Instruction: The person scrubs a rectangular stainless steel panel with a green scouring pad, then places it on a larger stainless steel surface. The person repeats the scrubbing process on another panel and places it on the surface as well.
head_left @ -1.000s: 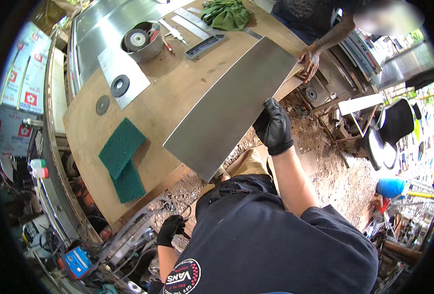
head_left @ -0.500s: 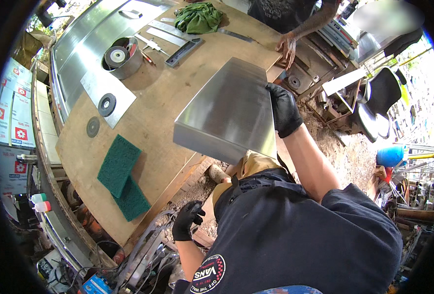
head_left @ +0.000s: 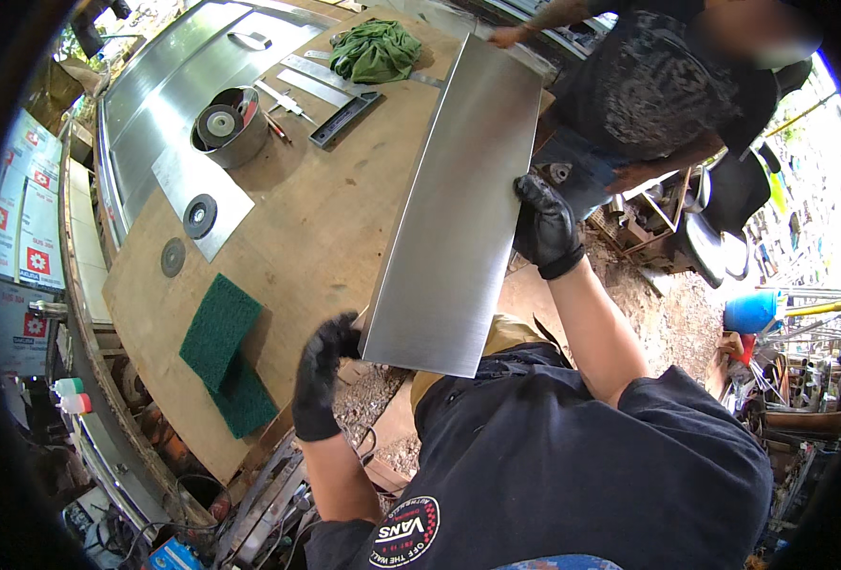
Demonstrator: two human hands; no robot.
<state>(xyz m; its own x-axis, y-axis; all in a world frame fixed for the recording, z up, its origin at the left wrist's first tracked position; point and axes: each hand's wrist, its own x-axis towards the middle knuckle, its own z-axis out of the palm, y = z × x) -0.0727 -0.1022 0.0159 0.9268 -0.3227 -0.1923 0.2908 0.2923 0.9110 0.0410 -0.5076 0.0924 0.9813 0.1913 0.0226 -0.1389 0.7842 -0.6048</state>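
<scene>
Outdoors, a plywood workbench point(head_left: 344, 228) carries a metal sheet point(head_left: 463, 209) tilted across its near edge — left hand point(head_left: 325, 366) closed on the sheet's near corner, right hand point(head_left: 546, 228) clamped on its right edge, steadying the span — a co-worker's hand point(head_left: 508, 36) grips the far end.

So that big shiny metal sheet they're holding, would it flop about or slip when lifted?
Probably fairly stiff: the metal sheet looks flat and unbent though held only at its edges by the left hand and right hand. Its smooth, polished face likely slides easily, which may be why both hands wear gloves. Its size suggests awkward handling; another person's hand steadies the far end.
</scene>
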